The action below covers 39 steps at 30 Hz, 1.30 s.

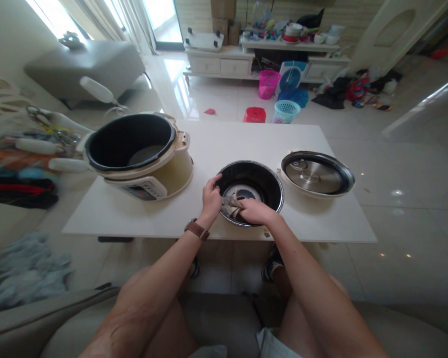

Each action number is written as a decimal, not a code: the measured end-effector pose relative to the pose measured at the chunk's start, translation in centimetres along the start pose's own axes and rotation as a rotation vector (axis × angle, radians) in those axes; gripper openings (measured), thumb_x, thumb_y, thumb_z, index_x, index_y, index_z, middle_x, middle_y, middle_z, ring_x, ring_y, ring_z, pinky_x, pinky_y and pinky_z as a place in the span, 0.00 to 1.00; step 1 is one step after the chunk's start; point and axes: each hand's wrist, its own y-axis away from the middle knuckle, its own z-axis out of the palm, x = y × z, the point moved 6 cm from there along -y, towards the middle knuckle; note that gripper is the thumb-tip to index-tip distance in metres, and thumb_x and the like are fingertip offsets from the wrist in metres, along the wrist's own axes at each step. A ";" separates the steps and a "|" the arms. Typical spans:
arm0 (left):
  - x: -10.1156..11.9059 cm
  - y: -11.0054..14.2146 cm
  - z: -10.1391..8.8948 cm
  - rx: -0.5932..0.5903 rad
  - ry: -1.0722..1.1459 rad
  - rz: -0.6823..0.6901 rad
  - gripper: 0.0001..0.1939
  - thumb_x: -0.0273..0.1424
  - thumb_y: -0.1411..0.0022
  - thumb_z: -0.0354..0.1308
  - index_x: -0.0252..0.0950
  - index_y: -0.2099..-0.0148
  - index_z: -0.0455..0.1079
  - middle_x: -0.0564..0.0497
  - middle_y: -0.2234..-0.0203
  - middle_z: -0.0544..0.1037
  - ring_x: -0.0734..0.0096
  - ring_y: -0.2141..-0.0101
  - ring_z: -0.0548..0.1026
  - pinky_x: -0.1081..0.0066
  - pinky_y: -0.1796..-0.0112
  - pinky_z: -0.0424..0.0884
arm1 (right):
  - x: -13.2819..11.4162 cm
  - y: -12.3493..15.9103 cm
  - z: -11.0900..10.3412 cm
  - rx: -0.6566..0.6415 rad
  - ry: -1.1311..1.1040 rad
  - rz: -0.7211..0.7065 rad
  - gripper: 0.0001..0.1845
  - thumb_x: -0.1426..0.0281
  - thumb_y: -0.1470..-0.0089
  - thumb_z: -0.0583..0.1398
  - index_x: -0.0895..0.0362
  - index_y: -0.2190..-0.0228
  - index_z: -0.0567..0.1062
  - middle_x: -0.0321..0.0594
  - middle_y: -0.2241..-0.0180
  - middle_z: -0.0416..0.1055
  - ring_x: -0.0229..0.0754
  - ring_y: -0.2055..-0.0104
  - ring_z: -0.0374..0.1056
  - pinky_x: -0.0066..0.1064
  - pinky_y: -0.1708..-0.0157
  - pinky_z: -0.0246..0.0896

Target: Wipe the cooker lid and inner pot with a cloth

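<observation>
A dark inner pot (274,186) with a shiny rim rests on the white table in front of me. My left hand (211,199) grips its left rim, thumb over the edge. Inside the pot, my right hand (254,211) is closed on a greyish cloth (232,205), pressed near the left inner wall; part of the cloth is hidden by the fingers. To the left stands the cooker body (171,176), cream-coloured, open-topped, with a control panel on its front. On the right lies the cooker lid (313,176), its metal inner side up.
The white table (224,139) carries the pot, cooker and lid. Beyond it on the floor are a red stool (254,115), a light-blue basket (285,112) and a pink basket (269,83). A cluttered low cabinet (235,66) stands behind. A white rack (69,122) is at left.
</observation>
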 end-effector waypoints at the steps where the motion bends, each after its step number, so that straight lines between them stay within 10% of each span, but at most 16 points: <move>1: 0.0 0.0 0.0 0.000 0.002 -0.001 0.23 0.21 0.42 0.53 0.37 0.48 0.81 0.45 0.45 0.82 0.55 0.40 0.75 0.53 0.32 0.61 | 0.0 0.0 0.0 -0.001 0.001 0.001 0.24 0.60 0.34 0.52 0.53 0.45 0.79 0.50 0.42 0.78 0.59 0.43 0.75 0.39 0.49 0.67; 12: -0.2 -0.2 0.0 -0.003 -0.058 0.012 0.25 0.19 0.42 0.51 0.34 0.47 0.81 0.43 0.45 0.82 0.57 0.41 0.76 0.55 0.34 0.64 | -0.1 -0.1 -0.1 0.002 -0.001 0.028 0.22 0.60 0.35 0.55 0.51 0.46 0.81 0.48 0.42 0.79 0.56 0.43 0.76 0.36 0.49 0.67; 21: 0.0 0.8 0.6 0.022 -0.070 0.027 0.24 0.21 0.38 0.50 0.34 0.45 0.79 0.42 0.44 0.81 0.58 0.40 0.75 0.56 0.34 0.64 | 2.5 3.1 -6.4 0.337 0.139 0.266 0.25 0.62 0.35 0.52 0.49 0.41 0.76 0.52 0.47 0.81 0.61 0.47 0.77 0.42 0.50 0.68; 29: 0.6 -0.7 0.4 -0.040 -0.197 0.064 0.22 0.18 0.47 0.52 0.36 0.55 0.82 0.45 0.55 0.80 0.57 0.48 0.77 0.57 0.38 0.69 | 1.8 1.2 -1.6 0.013 0.228 0.232 0.28 0.71 0.40 0.55 0.47 0.40 0.75 0.52 0.42 0.77 0.62 0.42 0.74 0.49 0.47 0.69; 39: 0.4 -0.9 0.8 -0.045 -0.124 0.086 0.27 0.17 0.48 0.50 0.35 0.51 0.81 0.45 0.49 0.82 0.58 0.44 0.76 0.56 0.35 0.67 | 0.4 0.6 -1.2 -0.120 -0.150 -0.032 0.19 0.64 0.40 0.58 0.56 0.53 0.83 0.50 0.48 0.81 0.56 0.47 0.76 0.38 0.48 0.69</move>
